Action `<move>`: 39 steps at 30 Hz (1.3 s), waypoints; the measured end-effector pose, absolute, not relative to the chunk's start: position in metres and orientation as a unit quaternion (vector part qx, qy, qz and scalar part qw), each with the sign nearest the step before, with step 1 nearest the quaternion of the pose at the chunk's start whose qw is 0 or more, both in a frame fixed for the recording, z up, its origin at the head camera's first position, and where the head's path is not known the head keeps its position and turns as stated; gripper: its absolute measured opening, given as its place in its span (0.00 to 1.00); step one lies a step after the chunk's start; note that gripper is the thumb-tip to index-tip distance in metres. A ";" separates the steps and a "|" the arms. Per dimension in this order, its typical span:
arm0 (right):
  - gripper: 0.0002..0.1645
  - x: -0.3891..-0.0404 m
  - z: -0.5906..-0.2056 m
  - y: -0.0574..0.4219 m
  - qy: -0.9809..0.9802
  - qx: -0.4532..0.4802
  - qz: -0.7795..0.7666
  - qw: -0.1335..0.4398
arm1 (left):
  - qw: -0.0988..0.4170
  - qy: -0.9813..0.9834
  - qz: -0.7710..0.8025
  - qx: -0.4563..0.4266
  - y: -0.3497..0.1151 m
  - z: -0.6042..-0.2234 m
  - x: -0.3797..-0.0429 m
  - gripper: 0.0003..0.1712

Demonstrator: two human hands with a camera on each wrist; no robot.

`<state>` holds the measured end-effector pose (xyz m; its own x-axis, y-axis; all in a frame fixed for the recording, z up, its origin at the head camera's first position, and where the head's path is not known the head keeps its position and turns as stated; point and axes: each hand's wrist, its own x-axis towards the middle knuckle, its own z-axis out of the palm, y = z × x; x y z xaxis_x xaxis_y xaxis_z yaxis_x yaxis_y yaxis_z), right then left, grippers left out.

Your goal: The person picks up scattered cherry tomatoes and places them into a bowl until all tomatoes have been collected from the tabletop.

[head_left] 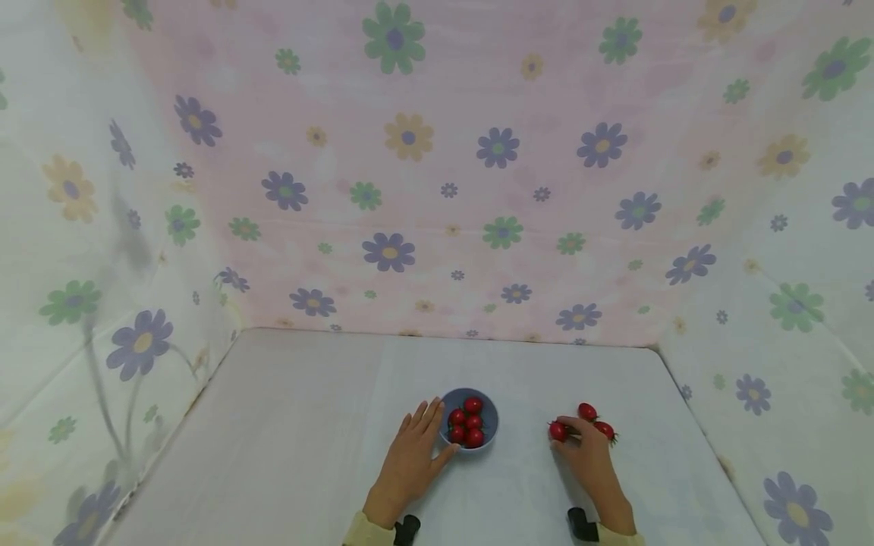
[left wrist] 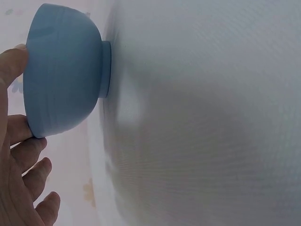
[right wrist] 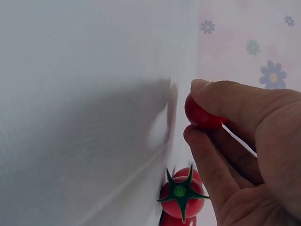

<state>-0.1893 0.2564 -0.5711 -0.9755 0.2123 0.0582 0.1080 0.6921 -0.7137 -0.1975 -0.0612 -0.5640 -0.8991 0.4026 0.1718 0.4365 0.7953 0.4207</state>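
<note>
Holding its round mouth upward, a grey-blue bowl (head_left: 488, 419) stands upright on the white worktop (head_left: 307, 425); five red cherry tomatoes (head_left: 474, 437) show inside it, heaped together towards its left side and middle; the left wrist view shows the bowl's smooth outer wall and the narrow foot it stands on. The left hand (head_left: 412, 459) lies along the bowl's left side, its thumb and index finger spread apart and touching the rim; its other fingers (left wrist: 36, 178) stand a little apart from one another, off the bowl.

To the right, well apart from the bowl, the right hand (head_left: 589, 453) pinches one cherry tomato (head_left: 558, 432), its fingers (right wrist: 211, 162) and thumb clamped on opposite sides of the fruit; I cannot tell which way its long axis runs, since the grip covers much of it, nor whether it touches the worktop. Just beyond the right hand lies a loose oval tomato (head_left: 586, 412), its long axis slanting from upper left to lower right in the head view; close by it, a second loose tomato (head_left: 604, 430) points its green calyx to the lower right, away from the bowl; the hand partly hides this group.
</note>
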 end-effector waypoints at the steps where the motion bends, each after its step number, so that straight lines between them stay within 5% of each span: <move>1: 0.29 -0.189 -0.571 0.255 -0.915 -0.087 0.388 0.064 | 0.036 -0.947 -0.231 -0.222 -0.061 -0.564 -0.198 0.44; 27: 0.29 -0.183 -0.551 0.223 -0.896 -0.017 0.437 0.076 | 0.045 -0.946 -0.233 -0.223 -0.061 -0.568 -0.198 0.44; 39: 0.28 -0.190 -0.556 0.205 -0.855 0.078 0.494 0.136 | 0.046 -0.946 -0.232 -0.224 -0.061 -0.565 -0.196 0.44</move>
<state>-0.1900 0.2051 -0.5564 -0.9510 0.0004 0.3092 -0.2675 0.5004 -0.8235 -0.1960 -0.0611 -0.5646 -0.8953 0.4026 0.1908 0.4452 0.7923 0.4172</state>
